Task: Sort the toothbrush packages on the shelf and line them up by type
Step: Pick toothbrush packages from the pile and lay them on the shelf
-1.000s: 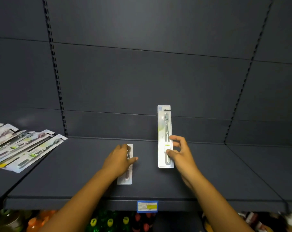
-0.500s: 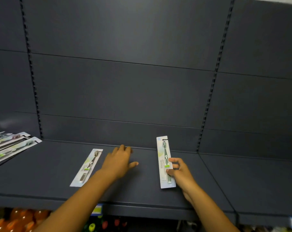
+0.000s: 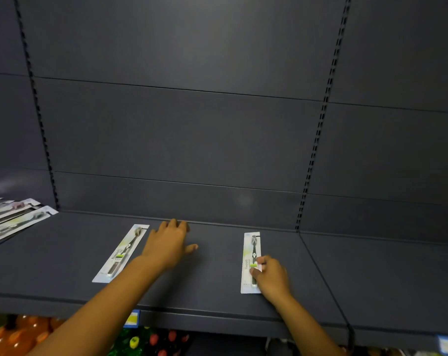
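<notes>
Two toothbrush packages lie flat on the dark shelf (image 3: 217,286). The left package (image 3: 122,251) lies slanted, its top leaning right. My left hand (image 3: 170,244) hovers just right of it with fingers spread, holding nothing. The right package (image 3: 251,253) lies nearly straight, pointing at the back wall. My right hand (image 3: 270,277) pinches its lower right edge with thumb and fingers. A pile of several more toothbrush packages (image 3: 9,218) lies fanned out on the neighbouring shelf section at the far left.
The shelf's back wall (image 3: 182,150) rises close behind the packages. A seam (image 3: 320,276) divides this shelf from the section to the right. Price tags (image 3: 131,318) hang on the front edge. Bottles with coloured caps (image 3: 146,343) stand below.
My right hand has laid its upright package flat on the shelf. My left hand has come off the left package, which now lies uncovered to its left. The camera has tilted.
</notes>
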